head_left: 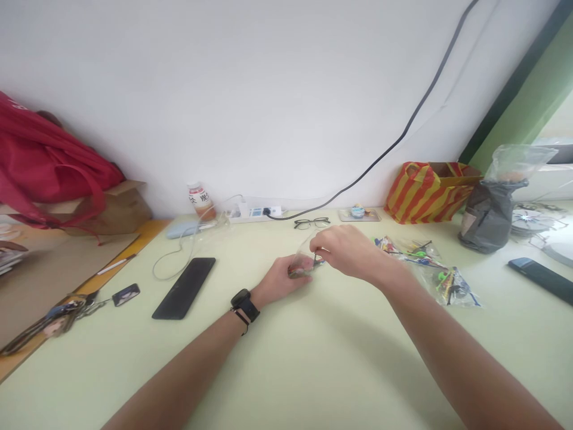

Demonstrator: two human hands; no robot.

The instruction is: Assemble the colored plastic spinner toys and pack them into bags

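My left hand [278, 279], with a black watch on its wrist, is closed around a small clear plastic bag [299, 263] above the table. Colourful bits show through the plastic, too small to name. Over the bag, my right hand [348, 251] pinches a thin dark piece [315, 260] between thumb and fingertips. Whether that piece is inside the bag or just beside it, I cannot tell. To the right of my right hand lie several clear bags of small colourful plastic parts [451, 288], partly hidden by the hand and forearm.
A black phone [184, 288] lies left, near keys [74, 307] and a white cable. Along the wall stand a bottle [201, 202], a power strip [256, 213], glasses [312, 223] and a striped bag [427, 194]. A grey bag [487, 218] and another dark phone [544, 279] are at right.
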